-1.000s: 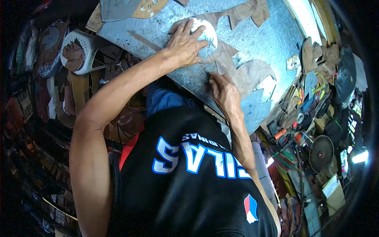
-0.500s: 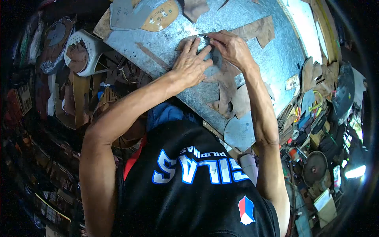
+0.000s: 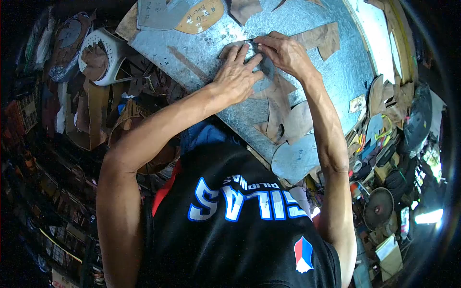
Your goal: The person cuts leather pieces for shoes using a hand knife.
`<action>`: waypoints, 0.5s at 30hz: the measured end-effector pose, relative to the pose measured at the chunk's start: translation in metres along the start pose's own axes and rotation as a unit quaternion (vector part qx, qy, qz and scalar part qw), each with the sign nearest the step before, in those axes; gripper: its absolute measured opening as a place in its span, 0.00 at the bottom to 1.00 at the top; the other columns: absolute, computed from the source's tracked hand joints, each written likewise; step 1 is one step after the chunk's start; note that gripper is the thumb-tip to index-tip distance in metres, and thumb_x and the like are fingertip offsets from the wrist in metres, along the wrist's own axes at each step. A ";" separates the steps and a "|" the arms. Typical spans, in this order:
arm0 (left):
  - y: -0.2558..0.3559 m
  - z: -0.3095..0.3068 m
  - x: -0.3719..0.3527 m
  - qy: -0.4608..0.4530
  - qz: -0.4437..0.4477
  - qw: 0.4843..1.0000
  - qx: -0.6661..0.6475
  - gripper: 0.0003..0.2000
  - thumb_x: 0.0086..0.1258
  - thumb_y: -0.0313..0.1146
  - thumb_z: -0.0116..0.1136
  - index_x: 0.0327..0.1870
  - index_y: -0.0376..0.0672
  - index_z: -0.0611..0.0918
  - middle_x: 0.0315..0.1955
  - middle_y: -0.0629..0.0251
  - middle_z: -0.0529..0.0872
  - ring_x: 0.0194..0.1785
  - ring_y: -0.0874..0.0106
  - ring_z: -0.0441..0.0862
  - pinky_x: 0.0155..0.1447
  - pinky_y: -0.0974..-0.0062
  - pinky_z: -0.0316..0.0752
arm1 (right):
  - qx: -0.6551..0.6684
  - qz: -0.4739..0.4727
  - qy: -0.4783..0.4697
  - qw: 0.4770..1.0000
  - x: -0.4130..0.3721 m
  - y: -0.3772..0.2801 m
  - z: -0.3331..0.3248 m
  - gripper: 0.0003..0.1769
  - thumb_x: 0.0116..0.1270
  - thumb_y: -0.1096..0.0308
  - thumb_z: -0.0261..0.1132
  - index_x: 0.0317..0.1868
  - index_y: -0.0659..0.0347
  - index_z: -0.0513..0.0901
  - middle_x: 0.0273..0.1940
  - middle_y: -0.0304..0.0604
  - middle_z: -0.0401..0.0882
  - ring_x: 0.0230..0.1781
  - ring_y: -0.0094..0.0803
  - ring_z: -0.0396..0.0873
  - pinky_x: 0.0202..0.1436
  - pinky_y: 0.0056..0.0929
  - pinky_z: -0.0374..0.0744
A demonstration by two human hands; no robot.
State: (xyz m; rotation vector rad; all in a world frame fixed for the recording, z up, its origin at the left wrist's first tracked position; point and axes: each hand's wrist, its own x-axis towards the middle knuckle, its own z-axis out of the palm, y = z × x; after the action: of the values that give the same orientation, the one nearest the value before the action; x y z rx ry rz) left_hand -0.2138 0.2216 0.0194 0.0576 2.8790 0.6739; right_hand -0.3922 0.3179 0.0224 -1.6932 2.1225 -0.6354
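My left hand [image 3: 238,74] lies with spread fingers pressed on a grey pattern plate [image 3: 266,80] and a brown leather piece [image 3: 224,52] on the metal-topped table [image 3: 201,53]. Just right of those fingertips, my right hand [image 3: 286,54] is closed in a pinch on a small, thin cutting tool, mostly hidden by the fingers. Its tip points left, at the edge of the leather. Several brown leather scraps [image 3: 277,105] lie close below both hands.
Grey and tan patterns [image 3: 200,17] with writing lie at the table's far left. A rounded grey pattern [image 3: 294,158] rests at the near edge. More leather [image 3: 328,41] is at the right. Beside the table stand a white stool [image 3: 103,55] and a fan [image 3: 378,210].
My right hand has shifted slightly with its tool at the leather's edge. The left hand stays pressed down; the whole view has moved a little.
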 end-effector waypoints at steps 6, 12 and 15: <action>0.002 -0.002 0.000 0.001 0.002 1.000 0.021 0.20 0.57 0.42 0.71 0.50 0.47 0.85 0.70 0.51 0.68 0.75 0.41 0.55 0.76 0.42 0.48 | -0.037 0.003 -0.020 0.999 0.000 -0.001 -0.001 0.12 0.70 0.62 0.63 0.50 0.53 0.87 0.43 0.43 0.85 0.36 0.45 0.85 0.41 0.41 0.84; 0.002 -0.004 0.002 -0.012 -0.008 0.999 0.040 0.20 0.57 0.44 0.71 0.51 0.48 0.85 0.70 0.53 0.68 0.76 0.43 0.55 0.76 0.41 0.48 | -0.073 0.030 -0.051 0.996 -0.002 -0.002 -0.006 0.13 0.72 0.63 0.61 0.54 0.51 0.85 0.43 0.41 0.84 0.39 0.44 0.85 0.43 0.43 0.83; 0.003 -0.006 0.003 -0.025 -0.010 0.999 0.043 0.20 0.58 0.44 0.71 0.51 0.49 0.85 0.70 0.54 0.68 0.76 0.43 0.55 0.76 0.41 0.48 | -0.082 0.043 -0.046 0.995 -0.009 -0.001 -0.009 0.14 0.72 0.63 0.61 0.54 0.49 0.85 0.43 0.41 0.84 0.40 0.44 0.85 0.43 0.43 0.83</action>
State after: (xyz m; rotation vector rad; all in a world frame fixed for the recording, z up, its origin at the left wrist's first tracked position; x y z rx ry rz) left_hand -0.2174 0.2215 0.0252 0.0570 2.8565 0.5369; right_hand -0.3940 0.3276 0.0301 -1.6681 2.2203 -0.3591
